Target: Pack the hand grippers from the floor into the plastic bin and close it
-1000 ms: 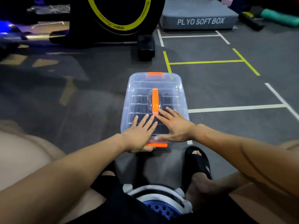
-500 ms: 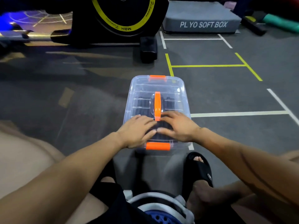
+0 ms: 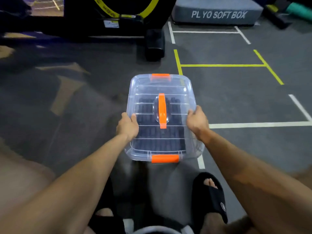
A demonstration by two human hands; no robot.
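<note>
Both hands (image 3: pixel 127 126) moved to grip bin (image 3: pixel 162 146) sides.

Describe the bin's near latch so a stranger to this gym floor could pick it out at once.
Start at the grey plyo soft box at the back, then come down the floor lines to the clear plastic bin held between the left hand and the right hand. The near latch is the orange tab on the bin's edge closest to the person; unlike the far latch and the lid handle, it lies nearest the sandals.

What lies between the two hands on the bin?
In the head view, the clear lid spans from the left hand to the right hand, with its orange handle midway. Dark hand grippers show through underneath.
</note>
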